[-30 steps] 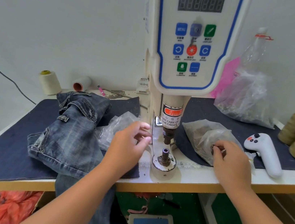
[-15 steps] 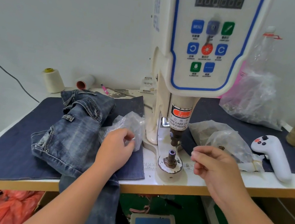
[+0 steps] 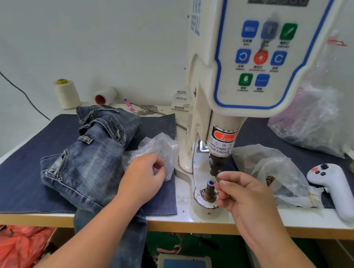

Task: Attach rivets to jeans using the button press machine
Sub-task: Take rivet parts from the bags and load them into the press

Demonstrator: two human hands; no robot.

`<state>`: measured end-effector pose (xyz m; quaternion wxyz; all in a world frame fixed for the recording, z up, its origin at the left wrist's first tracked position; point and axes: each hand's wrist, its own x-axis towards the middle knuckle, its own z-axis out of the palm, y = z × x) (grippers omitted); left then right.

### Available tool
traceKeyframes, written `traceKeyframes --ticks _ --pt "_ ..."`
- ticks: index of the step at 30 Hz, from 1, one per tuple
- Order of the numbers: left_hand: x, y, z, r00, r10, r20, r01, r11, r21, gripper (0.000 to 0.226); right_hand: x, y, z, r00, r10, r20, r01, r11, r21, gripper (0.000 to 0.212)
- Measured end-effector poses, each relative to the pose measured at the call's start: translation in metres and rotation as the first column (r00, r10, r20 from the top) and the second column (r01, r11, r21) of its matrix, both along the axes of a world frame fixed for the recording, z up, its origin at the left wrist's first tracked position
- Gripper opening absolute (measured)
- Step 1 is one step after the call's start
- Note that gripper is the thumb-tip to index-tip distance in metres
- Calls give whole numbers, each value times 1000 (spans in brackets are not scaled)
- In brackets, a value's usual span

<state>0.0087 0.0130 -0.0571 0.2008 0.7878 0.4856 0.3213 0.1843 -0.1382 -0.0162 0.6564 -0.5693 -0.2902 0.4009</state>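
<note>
Nearby, faded, crumpled blue jeans (image 3: 86,155).

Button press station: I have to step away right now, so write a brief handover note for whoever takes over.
Right hand pinches a small rivet part beside the lower die of the button press.
Left hand pinches a small piece at the clear bag.
Jeans lie left of the press, not under it.
Done: parts picked.
Left: load the dies, place the jeans, press.
</note>
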Motion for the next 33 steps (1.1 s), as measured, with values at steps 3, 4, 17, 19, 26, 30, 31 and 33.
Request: traceKeyframes --ticks 3,4,17,19,26,30,31,33 --pt "0 -1 1 1000 0 1 0 1000 3 8 -3 6 4 998 -47 42 46 999 10 27" --pt "0 -1 1 1000 0 0 0 1000 5 8 -4 8 5 997 -59 58 58 998 10 29" --pt "-1 -2 1 1000 -7 -4 7 1000 14 8 -21 -8 12 977 -91 -192 114 987 111 38" --pt "0 -3 1 1000 -12 2 12 1000 10 7 -24 -12 14 951 -75 -299 120 983 135 35" --pt "-1 -2 10 997 -53 47 50 997 53 8 -24 -21 7 969 -15 -246 46 992 120 30" --pt "-4 6 45 994 -108 15 104 980 171 12 -18 -26 10 975 -79 -208 107 986 127 19" --pt "-7 13 58 997 -81 -16 83 966 243 11 -17 -27 8 978 -95 -187 118 986 114 21" --pt "-14 35 85 997 47 -57 -22 926 376 17 -15 -32 2 979 -116 -167 129 989 74 25"
